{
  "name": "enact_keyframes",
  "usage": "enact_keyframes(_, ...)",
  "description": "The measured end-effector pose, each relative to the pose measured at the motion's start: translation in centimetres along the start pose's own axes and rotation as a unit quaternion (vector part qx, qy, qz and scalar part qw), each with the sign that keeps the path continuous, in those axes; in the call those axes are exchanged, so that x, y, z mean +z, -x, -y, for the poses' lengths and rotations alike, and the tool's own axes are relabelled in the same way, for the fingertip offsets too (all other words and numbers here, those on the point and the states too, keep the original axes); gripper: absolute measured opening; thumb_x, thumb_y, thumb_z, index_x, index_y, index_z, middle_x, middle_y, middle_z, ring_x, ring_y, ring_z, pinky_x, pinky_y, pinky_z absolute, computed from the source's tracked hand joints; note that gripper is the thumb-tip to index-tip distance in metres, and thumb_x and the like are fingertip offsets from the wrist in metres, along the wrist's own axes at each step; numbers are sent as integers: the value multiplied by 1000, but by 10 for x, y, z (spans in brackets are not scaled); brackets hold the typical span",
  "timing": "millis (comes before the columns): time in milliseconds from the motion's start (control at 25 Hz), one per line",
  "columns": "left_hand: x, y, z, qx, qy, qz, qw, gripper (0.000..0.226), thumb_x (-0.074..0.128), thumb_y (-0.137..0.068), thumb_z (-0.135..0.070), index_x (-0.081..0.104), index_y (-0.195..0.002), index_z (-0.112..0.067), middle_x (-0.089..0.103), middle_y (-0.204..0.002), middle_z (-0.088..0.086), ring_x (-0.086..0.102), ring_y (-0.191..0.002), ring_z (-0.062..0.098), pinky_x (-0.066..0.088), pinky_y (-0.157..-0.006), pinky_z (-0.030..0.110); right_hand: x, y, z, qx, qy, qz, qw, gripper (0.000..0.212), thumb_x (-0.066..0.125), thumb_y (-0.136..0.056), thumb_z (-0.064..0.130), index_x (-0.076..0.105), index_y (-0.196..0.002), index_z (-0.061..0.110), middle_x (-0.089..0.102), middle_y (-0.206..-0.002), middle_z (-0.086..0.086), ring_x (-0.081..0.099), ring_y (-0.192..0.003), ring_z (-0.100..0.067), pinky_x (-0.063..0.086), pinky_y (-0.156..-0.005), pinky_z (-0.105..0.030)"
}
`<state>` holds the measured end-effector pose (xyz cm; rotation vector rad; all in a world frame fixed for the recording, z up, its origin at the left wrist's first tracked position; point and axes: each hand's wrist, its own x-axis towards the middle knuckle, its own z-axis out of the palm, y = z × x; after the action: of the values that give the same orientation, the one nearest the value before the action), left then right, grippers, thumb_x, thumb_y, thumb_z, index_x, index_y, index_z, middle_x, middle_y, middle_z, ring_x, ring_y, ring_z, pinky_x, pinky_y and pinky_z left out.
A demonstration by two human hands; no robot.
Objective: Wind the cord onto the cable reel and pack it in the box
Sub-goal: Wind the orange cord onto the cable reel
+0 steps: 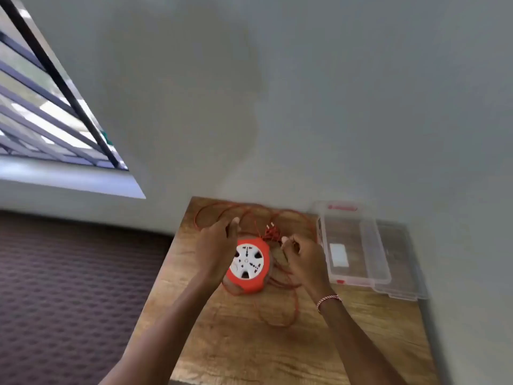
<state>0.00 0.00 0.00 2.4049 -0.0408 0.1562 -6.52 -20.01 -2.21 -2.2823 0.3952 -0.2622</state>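
Wooden tabletop (249, 351) against pale wall (305, 107), window (55, 107) at left; orange cable reel (248, 263) flat at centre, cord (270, 234) loose in loops all round, clear box (369, 245) just right. Left hand (219, 245) curled at reel's left rim, hold too blurred to tell; right hand (302, 257) curled, apparently pinching cord. Steady reel, feed cord taut, untangle first.

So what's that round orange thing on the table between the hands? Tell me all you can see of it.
It is the cable reel: a round, orange, plastic-looking housing with a white face that bears socket holes and dark cutouts. It lies flat, face up, on the wooden table, between the left hand, which covers its left edge, and the right hand. Loose orange cord lies in loops around it.
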Motion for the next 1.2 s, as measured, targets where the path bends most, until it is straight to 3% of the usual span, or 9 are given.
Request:
enact_keyframes(80, 23, 3, 30, -41, -34, 13, 998, 35, 52, -105, -41, 62, -74, -29, 65, -63, -8, 66, -65, 20, 40, -52, 30, 22, -3, -25, 20, -9, 32, 999, 32, 62, -100, 34, 62, -71, 21, 61, -56, 3, 61, -53, -12, 52, -54, -37)
enact_keyframes(160, 45, 8, 65, -74, -60, 28, 995, 23, 57, -101, -37, 71, -88, -24, 74, -82, -3, 70, -78, 25, 49, -61, 35, 43, -4, -50, 26, -7, 71, 997, 24, 65, -98, 35, 67, -77, 24, 65, -62, 7, 66, -56, -14, 57, -59, -40)
enact_keyframes(280, 72, 3, 109, -76, -32, 26, 996, 21, 60, -98, -45, 73, -105, -29, 74, -99, -7, 70, -87, 21, 57, -73, 38, 75, -9, -83, 28, -58, 94, 994, 15, 69, -93, 43, 66, -87, 30, 66, -68, 11, 68, -54, -12, 59, -51, -37)
enact_keyframes(360, 86, -3, 128, -67, -22, 26, 997, 31, 56, -97, -55, 73, -102, -30, 73, -91, -10, 69, -82, 18, 55, -68, 35, 89, -12, -99, 33, -110, 101, 988, 20, 71, -91, 49, 65, -98, 31, 68, -74, 10, 69, -49, -12, 59, -43, -34)
enact_keyframes(480, 106, -2, 147, -51, -31, -11, 998, 41, 51, -98, -61, 74, -90, -28, 64, -67, -15, 66, -69, 16, 39, -55, 28, 103, -13, -118, 5, -141, 94, 985, 29, 74, -90, 52, 66, -110, 32, 72, -72, 5, 70, -46, -13, 58, -42, -31)
enact_keyframes(680, 122, 11, 159, 4, -41, -66, 997, 39, 46, -101, -59, 55, -75, -31, 49, -53, -17, 52, -56, 17, 27, -53, 28, 117, -8, -135, -52, -173, 50, 982, 29, 73, -95, 42, 70, -120, 28, 72, -67, 3, 70, -46, -11, 56, -43, -25)
enact_keyframes(960, 120, 19, 163, 83, 91, -80, 989, 40, 50, -105, -50, 69, -86, -19, 67, -64, -1, 62, -60, 24, 49, -58, 45, 118, 1, -145, -130, -224, 26, 966, 37, 73, -95, 39, 69, -128, 25, 75, -72, 1, 73, -55, -14, 60, -53, -27)
enact_keyframes(1040, 119, 25, 161, 124, 117, -127, 977, 37, 52, -105, -48, 70, -88, -21, 69, -64, -5, 63, -58, 16, 49, -56, 40, 117, 4, -147, -181, -245, -2, 952, 39, 73, -96, 38, 68, -132, 25, 77, -78, 0, 76, -62, -15, 63, -57, -30)
enact_keyframes(1200, 122, 40, 154, 162, 177, -161, 957, 26, 46, -107, -52, 61, -93, -35, 72, -71, -26, 68, -61, -3, 44, -47, 11, 112, 16, -149, -253, -262, -28, 931, 42, 72, -97, 37, 66, -137, 24, 79, -88, 1, 79, -71, -15, 65, -60, -33)
